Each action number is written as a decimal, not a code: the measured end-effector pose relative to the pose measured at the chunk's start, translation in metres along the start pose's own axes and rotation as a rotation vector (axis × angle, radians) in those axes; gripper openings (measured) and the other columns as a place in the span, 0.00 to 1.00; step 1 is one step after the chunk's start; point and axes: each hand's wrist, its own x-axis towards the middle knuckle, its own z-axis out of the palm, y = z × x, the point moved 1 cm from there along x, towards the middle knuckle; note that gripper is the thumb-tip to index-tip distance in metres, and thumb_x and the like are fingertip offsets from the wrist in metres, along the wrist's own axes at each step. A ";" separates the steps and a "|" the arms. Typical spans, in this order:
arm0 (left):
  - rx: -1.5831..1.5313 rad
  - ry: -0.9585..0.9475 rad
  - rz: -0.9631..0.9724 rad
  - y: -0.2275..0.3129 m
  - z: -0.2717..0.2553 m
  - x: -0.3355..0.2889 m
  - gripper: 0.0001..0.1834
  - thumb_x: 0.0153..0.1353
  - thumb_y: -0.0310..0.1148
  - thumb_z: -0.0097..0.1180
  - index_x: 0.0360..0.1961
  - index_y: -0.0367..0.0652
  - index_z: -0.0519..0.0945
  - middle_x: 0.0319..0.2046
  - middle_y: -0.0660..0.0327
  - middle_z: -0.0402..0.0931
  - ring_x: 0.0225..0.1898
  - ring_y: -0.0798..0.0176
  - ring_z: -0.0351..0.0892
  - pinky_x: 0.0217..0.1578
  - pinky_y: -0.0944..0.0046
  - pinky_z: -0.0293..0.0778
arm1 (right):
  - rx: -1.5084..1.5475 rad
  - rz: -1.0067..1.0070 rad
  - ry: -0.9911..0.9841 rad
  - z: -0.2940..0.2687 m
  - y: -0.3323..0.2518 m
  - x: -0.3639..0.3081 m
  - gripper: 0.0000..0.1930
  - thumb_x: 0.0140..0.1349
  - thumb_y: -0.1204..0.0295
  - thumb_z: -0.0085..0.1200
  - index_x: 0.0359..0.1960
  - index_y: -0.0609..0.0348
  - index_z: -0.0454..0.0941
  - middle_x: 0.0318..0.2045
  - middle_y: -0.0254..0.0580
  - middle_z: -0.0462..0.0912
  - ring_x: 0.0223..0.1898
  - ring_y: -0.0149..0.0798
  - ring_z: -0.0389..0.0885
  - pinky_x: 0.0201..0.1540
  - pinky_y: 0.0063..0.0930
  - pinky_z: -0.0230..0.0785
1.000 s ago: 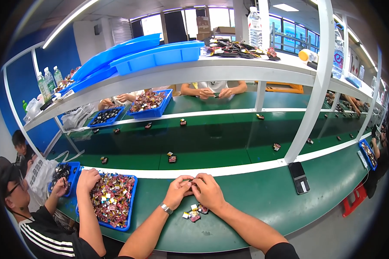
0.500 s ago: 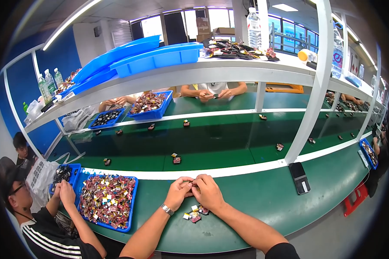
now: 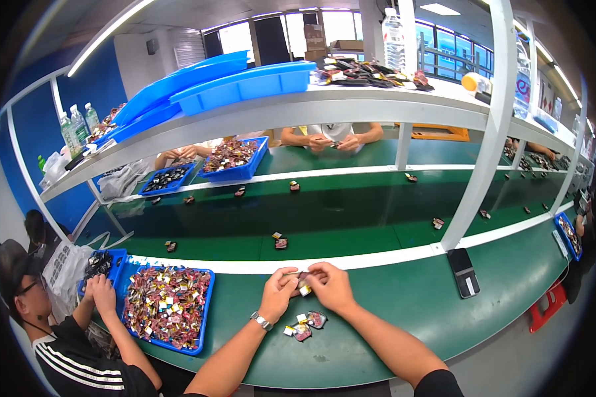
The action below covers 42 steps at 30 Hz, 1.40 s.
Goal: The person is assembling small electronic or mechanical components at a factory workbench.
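- While a co-worker [image 3: 79, 357] sits at far left with both hands together beside a bin [image 3: 120, 263] of black pieces, a tray [image 3: 208, 309] heaped with parts stands on the bench [image 3: 391, 324]; by its fill, plenty looks left to do.
- Left hand [image 3: 276, 294]: fingers and thumb close narrowly on one side of a part (a watch [image 3: 261, 321] circles this wrist).
- Loose parts [image 3: 302, 327]: a small cluster on the bench, just below the hands; whether they are done or waiting, I cannot tell.
- Held part [image 3: 304, 289]: between both hands, over the bench, mostly covered, a pale tab showing; its handling seems unfinished.
- Right hand [image 3: 331, 289]: fingertips pinch the part's other side, a narrow grip.
- Belt [image 3: 351, 228]: beyond the white rail, with scattered parts; their stage is unclear.
- Dark slab [image 3: 465, 271]: on the bench, well apart from the hands.
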 end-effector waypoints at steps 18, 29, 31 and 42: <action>0.271 0.345 0.249 -0.007 -0.029 0.021 0.06 0.66 0.26 0.51 0.41 0.36 0.78 0.31 0.60 0.81 0.27 0.73 0.78 0.26 0.73 0.73 | -0.839 -0.087 0.096 0.062 0.017 0.089 0.32 0.53 0.54 0.67 0.48 0.68 0.69 0.44 0.56 0.76 0.47 0.58 0.76 0.49 0.46 0.71; 0.236 0.349 0.188 -0.003 -0.038 0.018 0.07 0.64 0.25 0.52 0.41 0.34 0.78 0.29 0.59 0.82 0.25 0.73 0.76 0.27 0.72 0.74 | -0.421 -0.249 -0.124 0.018 0.033 0.053 0.30 0.50 0.72 0.67 0.55 0.61 0.67 0.44 0.46 0.78 0.45 0.43 0.77 0.47 0.35 0.72; 0.212 0.203 0.129 -0.002 -0.036 0.018 0.11 0.68 0.30 0.50 0.45 0.33 0.77 0.33 0.57 0.81 0.26 0.71 0.77 0.28 0.71 0.76 | -0.383 -0.262 -0.158 -0.005 0.004 0.021 0.31 0.51 0.74 0.67 0.57 0.61 0.66 0.46 0.46 0.77 0.47 0.43 0.75 0.49 0.35 0.71; -0.059 -0.400 -0.230 -0.002 -0.030 0.014 0.19 0.74 0.39 0.45 0.53 0.35 0.77 0.40 0.59 0.80 0.39 0.67 0.80 0.39 0.68 0.78 | -0.437 -0.513 -0.394 -0.023 -0.027 -0.002 0.25 0.55 0.80 0.60 0.57 0.57 0.71 0.52 0.44 0.76 0.54 0.48 0.71 0.58 0.38 0.67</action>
